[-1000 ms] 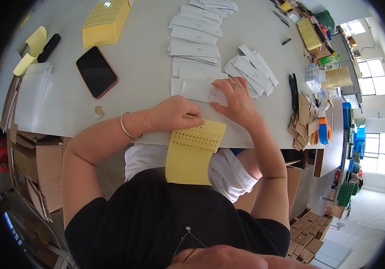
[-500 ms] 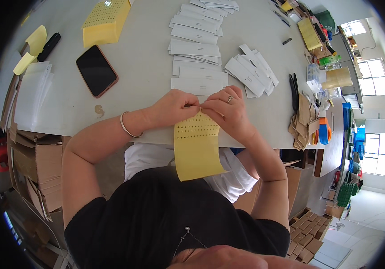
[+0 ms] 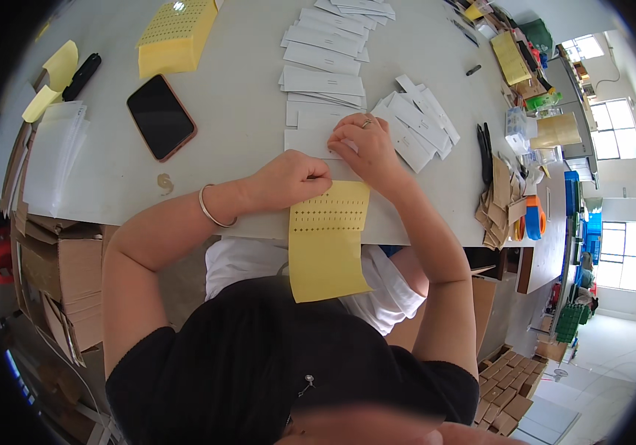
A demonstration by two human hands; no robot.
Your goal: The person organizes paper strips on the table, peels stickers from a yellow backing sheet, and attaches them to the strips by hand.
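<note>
Since a moment ago the right hand point(image 3: 366, 144) has left the yellow sticker sheet point(image 3: 327, 241) and now presses its fingertips onto a white envelope point(image 3: 310, 141), seemingly placing a sticker, while the left hand point(image 3: 288, 178) pinches the sheet's top edge at the table point(image 3: 244, 111) rim.

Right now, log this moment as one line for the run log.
left hand: pinching yellow sheet top | right hand: pressing on white slip | phone: lying left on table
</note>
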